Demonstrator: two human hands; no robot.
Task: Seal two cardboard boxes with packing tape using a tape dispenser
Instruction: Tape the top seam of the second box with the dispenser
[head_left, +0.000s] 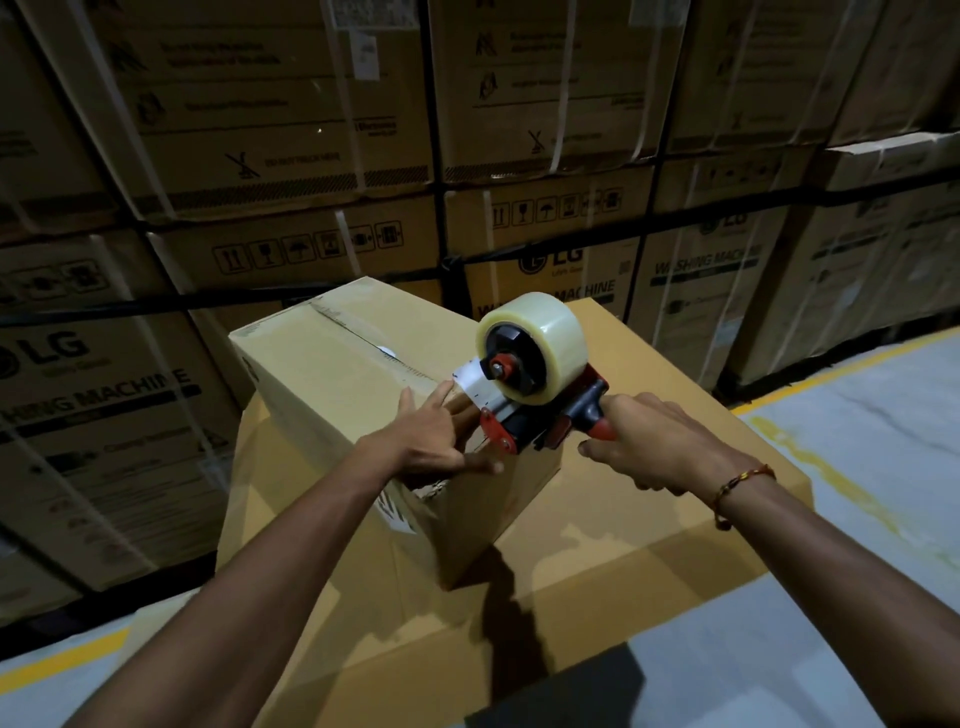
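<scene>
- While our right hand wraps the red handle of the tape dispenser, fingers curled right round it, we get leverage to drag the head along the seam.
- The dispenser head sits just ahead of that grip, on the near end of the small box. The tape roll rides above it, so tape feeds down and forward.
- Our left hand, just left of the grip, lies flat on the box top with fingers straight and thumb at the near edge. We judge it pins the flaps and steadies the box against the pull.
- A short tape strip runs from the head onto the seam, which leads away from the grip to the far edge.
- The small box rests on a large box beneath both hands, which gives us working height.
- Materials: matte corrugated cardboard with crisp edges, a glossy pale translucent roll, and a hard red-and-black frame.
- Well beyond the grip are strapped washing machine cartons.
</scene>
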